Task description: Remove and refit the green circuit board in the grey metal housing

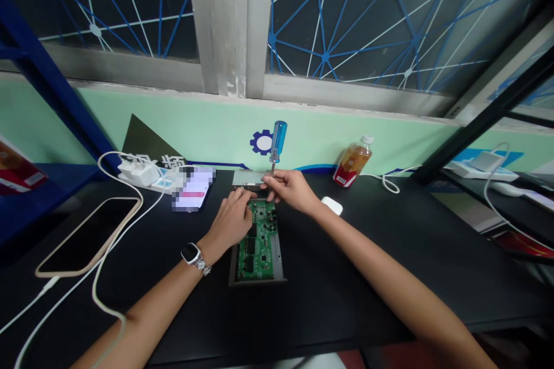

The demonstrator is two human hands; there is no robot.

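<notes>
A green circuit board (264, 242) lies in a grey metal casing (279, 259) on the black table. My left hand (234, 216) rests over the board's upper left side, its fingers reaching toward the far end; whether they grip anything is hidden. At that far end, my right hand (289, 187) pinches the shaft of a screwdriver (279, 141) with a blue, clear handle. The screwdriver stands nearly upright, handle on top, its tip hidden behind my fingers. Beyond both hands sits a flat, light grey metal piece (246, 177).
To the left lie a phone (89, 236) with a cable, a lit phone (194, 187) and a white power strip (142, 173). A drink bottle (352, 161) and a small white case (332, 205) are at the right. Shelf posts (485, 104) flank the table (346, 294).
</notes>
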